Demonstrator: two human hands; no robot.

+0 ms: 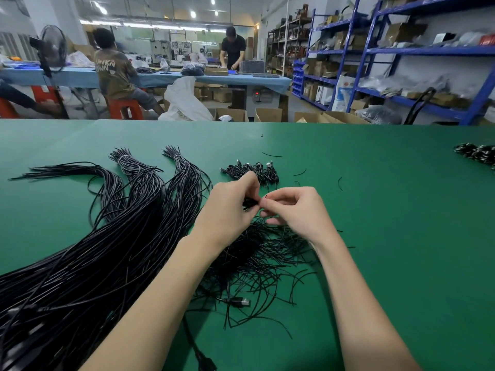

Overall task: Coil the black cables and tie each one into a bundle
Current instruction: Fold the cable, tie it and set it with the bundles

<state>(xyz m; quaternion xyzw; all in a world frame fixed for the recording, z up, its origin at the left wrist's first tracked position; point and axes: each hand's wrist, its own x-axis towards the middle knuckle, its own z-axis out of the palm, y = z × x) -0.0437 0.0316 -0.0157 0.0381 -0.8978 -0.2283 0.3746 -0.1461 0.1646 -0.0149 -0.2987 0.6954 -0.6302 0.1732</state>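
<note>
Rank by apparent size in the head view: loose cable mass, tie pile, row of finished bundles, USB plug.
1. Loose cable mass
2. Tie pile
3. Finished bundles, though farther away
4. USB plug

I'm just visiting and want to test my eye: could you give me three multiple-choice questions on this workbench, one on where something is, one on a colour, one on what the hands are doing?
1. Where do the finished small bundles lie?
A. just beyond the hands
B. on the blue shelves
C. in a cardboard box

2. What colour is the table top?
A. grey
B. green
C. white

3. What are the two hands doing?
A. resting flat on the table
B. hanging idle
C. pinching a small black coil together

Answers:
1 A, the row sits on the table past the fingertips.
2 B, the mat is green all over.
3 C, the left hand and right hand meet on the black coil.
</note>
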